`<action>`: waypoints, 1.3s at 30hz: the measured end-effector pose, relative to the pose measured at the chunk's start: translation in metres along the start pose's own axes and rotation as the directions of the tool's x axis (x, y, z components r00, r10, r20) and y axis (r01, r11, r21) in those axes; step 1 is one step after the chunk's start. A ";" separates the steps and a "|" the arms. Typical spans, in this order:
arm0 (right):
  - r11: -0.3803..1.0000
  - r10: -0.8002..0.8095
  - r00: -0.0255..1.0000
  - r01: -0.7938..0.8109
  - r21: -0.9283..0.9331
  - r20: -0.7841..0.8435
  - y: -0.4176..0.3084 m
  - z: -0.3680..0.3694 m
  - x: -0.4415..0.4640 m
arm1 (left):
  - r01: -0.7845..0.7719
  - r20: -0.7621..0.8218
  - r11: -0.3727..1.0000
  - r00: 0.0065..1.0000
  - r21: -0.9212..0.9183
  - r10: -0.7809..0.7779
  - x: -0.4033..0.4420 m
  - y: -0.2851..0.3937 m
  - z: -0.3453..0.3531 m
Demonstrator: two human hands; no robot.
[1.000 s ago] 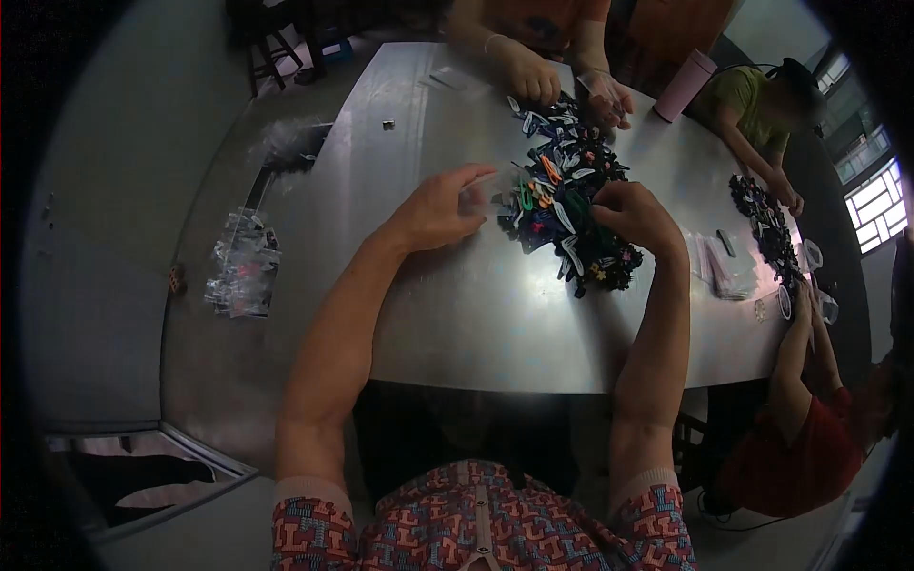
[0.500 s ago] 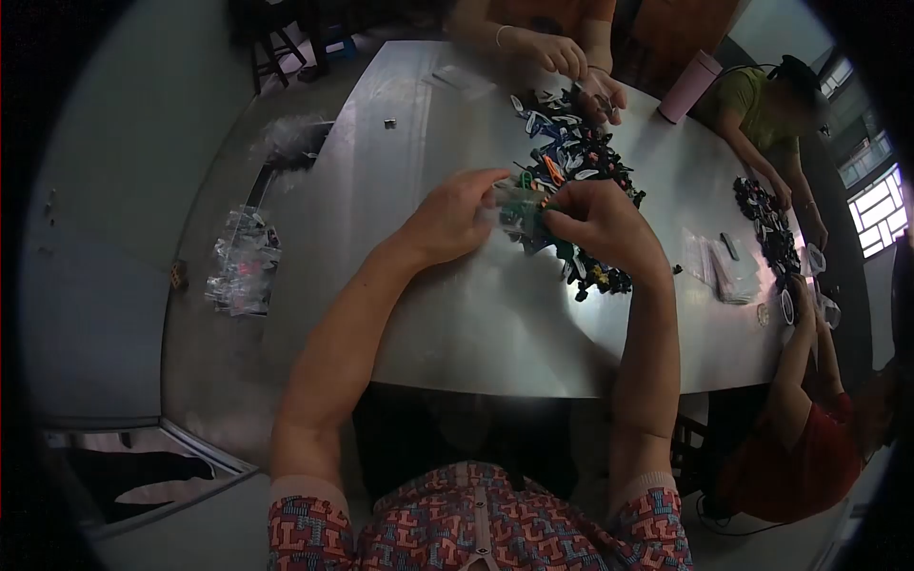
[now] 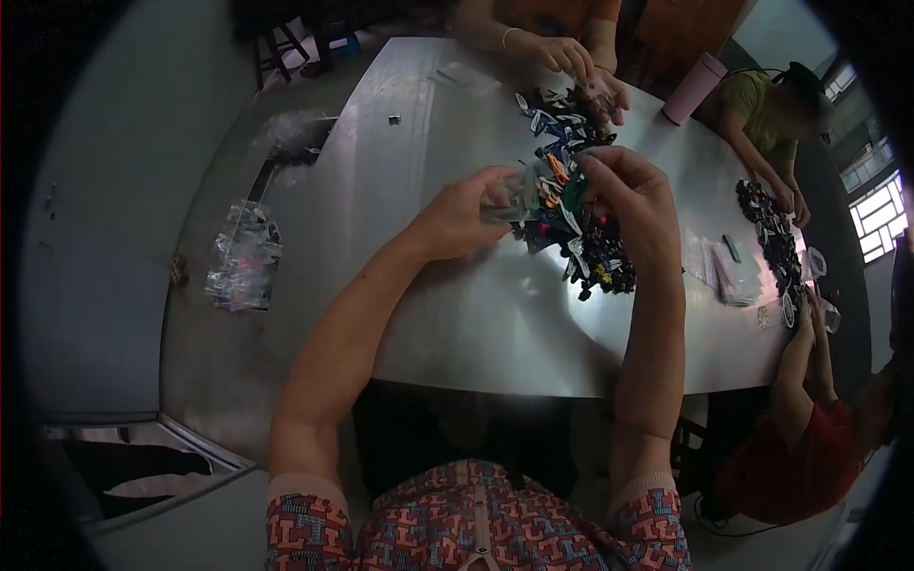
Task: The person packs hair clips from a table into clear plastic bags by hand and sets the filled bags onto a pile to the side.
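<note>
My left hand [image 3: 459,217] is closed on the edge of a small clear plastic bag [image 3: 520,193], held above the table. To the right of the bag, my right hand [image 3: 636,195] has thumb and forefinger pinched together on a dark green clip-like piece [image 3: 574,194]. Its exact kind is too small to make out. Under and beyond both hands lies a long pile of small clip-like pieces [image 3: 600,259], mostly black with white, blue, orange and yellow ones among them.
Across the metal table [image 3: 447,324], a person's hands [image 3: 581,71] hold a clear bag. A pink bottle [image 3: 693,89] stands near them. To the right lie flat plastic bags [image 3: 733,274] and a second pile [image 3: 773,233], where two people work. Filled bags [image 3: 246,257] sit at left.
My right hand has moved up and right, away from the bag, with the green piece now showing at its fingertips. My left hand stays nearly in place with the bag.
</note>
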State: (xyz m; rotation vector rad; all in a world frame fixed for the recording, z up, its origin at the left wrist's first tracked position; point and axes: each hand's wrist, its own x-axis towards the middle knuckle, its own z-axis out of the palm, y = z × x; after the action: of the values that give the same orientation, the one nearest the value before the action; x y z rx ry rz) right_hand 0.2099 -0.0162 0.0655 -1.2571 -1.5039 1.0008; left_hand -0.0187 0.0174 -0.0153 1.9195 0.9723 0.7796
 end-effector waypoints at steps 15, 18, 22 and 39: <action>0.738 -0.590 0.807 0.537 -0.408 -0.006 -0.001 0.040 -0.007 | -0.141 0.007 0.912 0.988 -0.386 0.156 0.005 -0.004 0.003; 0.860 -0.457 0.885 0.412 -0.301 -0.092 0.000 0.023 -0.001 | -0.105 0.025 0.931 0.992 -0.349 0.121 0.004 -0.004 -0.002; 0.821 -0.245 0.968 0.180 -0.543 -0.050 0.018 -0.038 0.011 | -0.026 0.033 0.930 0.999 -0.367 0.041 0.003 -0.004 -0.005; 0.968 -0.028 0.998 0.042 -0.247 0.058 0.063 -0.029 0.025 | -0.017 0.016 0.939 1.000 -0.342 0.024 0.003 0.003 -0.003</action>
State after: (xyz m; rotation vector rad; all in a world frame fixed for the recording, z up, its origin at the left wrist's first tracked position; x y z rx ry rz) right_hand 0.2517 0.0187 0.0161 -1.3812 -1.7291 0.8480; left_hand -0.0186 0.0198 -0.0104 1.6334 0.7480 0.8776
